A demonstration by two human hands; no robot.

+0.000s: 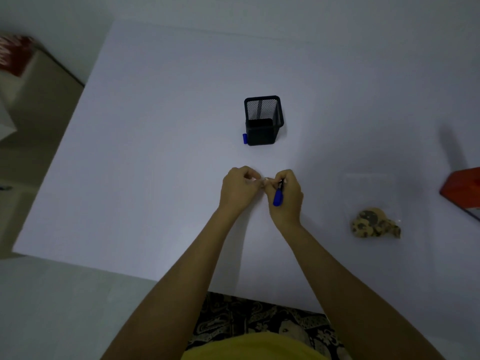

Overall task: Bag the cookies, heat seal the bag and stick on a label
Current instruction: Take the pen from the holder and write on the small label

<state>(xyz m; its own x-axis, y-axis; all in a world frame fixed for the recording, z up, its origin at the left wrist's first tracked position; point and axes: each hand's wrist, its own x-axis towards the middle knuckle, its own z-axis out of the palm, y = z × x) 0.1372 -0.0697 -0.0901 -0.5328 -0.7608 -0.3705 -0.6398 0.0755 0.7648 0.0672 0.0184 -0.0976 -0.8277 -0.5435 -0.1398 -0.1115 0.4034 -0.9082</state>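
Yellow cloth (255,346) fills the bottom edge of the frame, with patterned dark fabric (262,318) just above it, and two bare forearms reach up from there over the white table (155,152). Both hands meet a little below the middle of the frame. In the left hand (237,189) the fingers are curled, their tips pressed together on something small and pale that touches the right hand's fingertips; what it is cannot be told, as it is too small and blurred. The right hand (285,196) has its grip closed round a blue marker (278,194), whose blue end points down toward the wrist and whose dark part runs up between the fingers. Above the hands, near the middle of the frame, stands a black mesh pen cup (262,120), upright, and a small blue cap (244,138) lies touching its lower left corner. In the lower right of the frame lies the clear bag (370,193), flat on the table and well apart from the hands; the cookies (374,223) sit bunched at its lower end, brown with dark spots. At the right edge, near the bag, shows the corner of a red box (463,188). A red and white object (14,54) sits blurred in the upper left, off the table.
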